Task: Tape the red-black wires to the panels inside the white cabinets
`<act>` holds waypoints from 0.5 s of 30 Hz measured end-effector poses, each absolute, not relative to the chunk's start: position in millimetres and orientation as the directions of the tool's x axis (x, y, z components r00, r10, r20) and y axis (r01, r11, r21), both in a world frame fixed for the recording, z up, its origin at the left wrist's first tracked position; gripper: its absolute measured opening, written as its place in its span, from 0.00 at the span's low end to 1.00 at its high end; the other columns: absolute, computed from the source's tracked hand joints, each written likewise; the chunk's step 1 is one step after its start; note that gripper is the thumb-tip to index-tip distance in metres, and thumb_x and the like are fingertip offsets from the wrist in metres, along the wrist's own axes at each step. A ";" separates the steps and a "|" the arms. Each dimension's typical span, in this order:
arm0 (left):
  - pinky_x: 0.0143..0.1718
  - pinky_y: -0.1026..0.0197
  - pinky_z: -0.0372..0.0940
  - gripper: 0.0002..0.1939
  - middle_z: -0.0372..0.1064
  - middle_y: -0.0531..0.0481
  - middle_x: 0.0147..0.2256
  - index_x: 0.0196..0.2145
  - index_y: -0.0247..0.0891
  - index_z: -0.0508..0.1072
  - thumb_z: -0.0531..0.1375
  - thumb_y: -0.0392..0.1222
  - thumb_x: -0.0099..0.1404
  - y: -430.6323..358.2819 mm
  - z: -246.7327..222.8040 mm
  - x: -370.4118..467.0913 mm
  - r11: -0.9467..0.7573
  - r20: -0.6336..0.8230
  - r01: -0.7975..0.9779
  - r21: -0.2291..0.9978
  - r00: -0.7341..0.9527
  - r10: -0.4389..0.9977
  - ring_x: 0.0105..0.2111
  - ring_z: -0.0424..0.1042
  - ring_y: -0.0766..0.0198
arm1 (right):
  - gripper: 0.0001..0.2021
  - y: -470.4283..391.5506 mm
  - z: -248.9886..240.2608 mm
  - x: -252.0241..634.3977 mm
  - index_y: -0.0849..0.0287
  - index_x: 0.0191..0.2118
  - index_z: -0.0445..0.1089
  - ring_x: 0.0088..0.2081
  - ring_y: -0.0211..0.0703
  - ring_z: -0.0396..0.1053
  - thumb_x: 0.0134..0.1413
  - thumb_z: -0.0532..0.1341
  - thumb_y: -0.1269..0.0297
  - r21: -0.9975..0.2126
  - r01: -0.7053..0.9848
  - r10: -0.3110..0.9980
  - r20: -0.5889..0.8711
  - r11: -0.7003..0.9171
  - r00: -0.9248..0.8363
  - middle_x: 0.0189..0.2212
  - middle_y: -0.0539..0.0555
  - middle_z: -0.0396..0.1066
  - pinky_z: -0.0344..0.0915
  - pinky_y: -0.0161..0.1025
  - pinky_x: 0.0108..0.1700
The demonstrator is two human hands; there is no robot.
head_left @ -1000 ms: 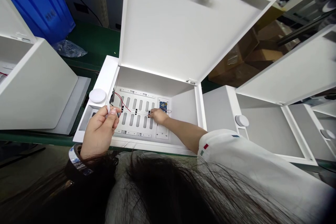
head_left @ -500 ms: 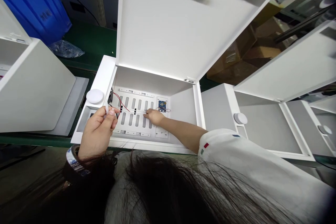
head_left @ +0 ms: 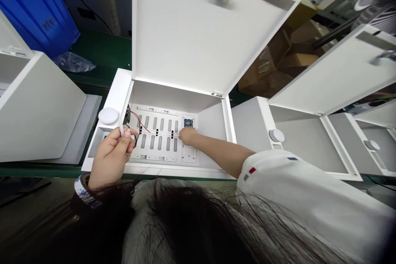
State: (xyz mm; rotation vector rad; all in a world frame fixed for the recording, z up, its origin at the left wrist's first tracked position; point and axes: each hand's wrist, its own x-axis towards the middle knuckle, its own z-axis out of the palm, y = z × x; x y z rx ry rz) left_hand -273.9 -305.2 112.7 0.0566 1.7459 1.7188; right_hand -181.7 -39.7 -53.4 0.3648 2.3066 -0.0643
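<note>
A white metal cabinet (head_left: 230, 121) lies on its back with its lid (head_left: 185, 29) raised. My left hand (head_left: 113, 152) is at the cabinet's left side, its thumb and fingers pinched on a thin white strip (head_left: 121, 132). Inside the cabinet my right hand (head_left: 187, 136) reaches to the slotted floor panel (head_left: 156, 148), its fingers closed beside a blue circuit board (head_left: 188, 123). What those fingertips hold is hidden. Red wires (head_left: 140, 120) run over the panel from the left. A round white knob (head_left: 108, 116) sits on the cabinet's left part.
Similar white cabinets stand at the left (head_left: 46, 111) and right (head_left: 258, 119) on the green bench (head_left: 102, 55). A blue crate (head_left: 37, 12) and a clear plastic bag (head_left: 74, 62) are at the back left. Cardboard boxes (head_left: 269, 66) lie behind on the right.
My right hand has moved right along the panel, closer to the circuit board, uncovering another black piece. My left hand keeps its pinch on the strip. The view has shifted slightly.
</note>
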 end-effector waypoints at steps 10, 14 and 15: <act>0.17 0.72 0.44 0.15 0.55 0.57 0.20 0.38 0.38 0.70 0.60 0.53 0.63 -307.8 111.7 -274.6 0.114 -0.416 -0.418 0.901 -0.761 0.498 0.18 0.49 0.75 | 0.31 -52.6 -60.0 -182.7 0.45 0.62 0.63 0.52 0.59 0.64 0.52 0.60 0.75 0.019 0.064 0.060 -0.664 0.998 -0.745 0.50 0.63 0.70 0.58 0.55 0.51; 0.17 0.72 0.46 0.14 0.57 0.57 0.21 0.38 0.38 0.70 0.61 0.52 0.62 -306.2 113.6 -274.6 0.110 -0.423 -0.427 0.898 -0.764 0.486 0.18 0.51 0.75 | 0.32 -48.4 -46.8 -177.2 0.46 0.61 0.64 0.54 0.62 0.65 0.50 0.64 0.75 0.074 0.135 0.146 -0.723 0.988 -0.675 0.50 0.66 0.70 0.58 0.58 0.52; 0.17 0.73 0.46 0.14 0.57 0.57 0.21 0.38 0.38 0.70 0.62 0.51 0.62 -305.6 113.3 -274.7 0.108 -0.428 -0.434 0.895 -0.762 0.486 0.18 0.51 0.75 | 0.31 -47.5 -44.2 -176.9 0.48 0.61 0.65 0.54 0.63 0.65 0.50 0.64 0.74 0.091 0.146 0.165 -0.741 0.985 -0.651 0.50 0.66 0.70 0.58 0.59 0.51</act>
